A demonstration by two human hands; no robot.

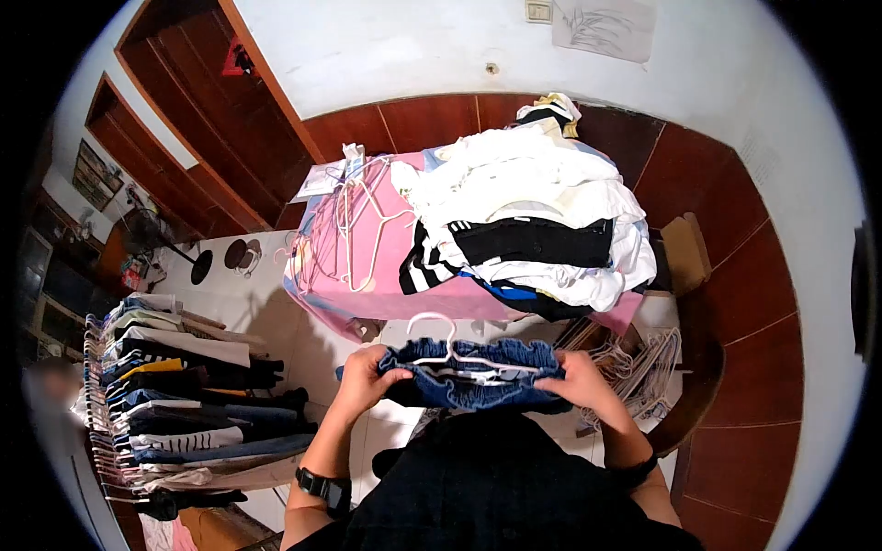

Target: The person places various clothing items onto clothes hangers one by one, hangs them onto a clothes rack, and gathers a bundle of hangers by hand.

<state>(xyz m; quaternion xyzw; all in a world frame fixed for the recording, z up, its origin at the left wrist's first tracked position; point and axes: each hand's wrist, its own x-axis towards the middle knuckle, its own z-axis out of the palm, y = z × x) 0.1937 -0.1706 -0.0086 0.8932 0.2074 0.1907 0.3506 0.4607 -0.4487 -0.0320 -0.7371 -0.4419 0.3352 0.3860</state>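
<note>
Blue denim with a gathered elastic waistband (469, 393) is stretched between my two hands at the lower middle. My left hand (367, 378) grips its left end, and my right hand (581, 380) grips its right end. A pale hanger (447, 323) sits inside the waist opening, its hook standing up above the band and its lower bar crossing between the hands. The lower part of the denim is hidden from view. Both sets of fingers are wrapped round the fabric edge.
Ahead, a pink-covered table (404, 301) bears loose hangers (363, 230) and a heap of white and black clothes (524, 184). A rack of hung clothes (193, 395) stands at left, a fan (197, 266) behind it. More hangers (643, 372) lie right of the hands.
</note>
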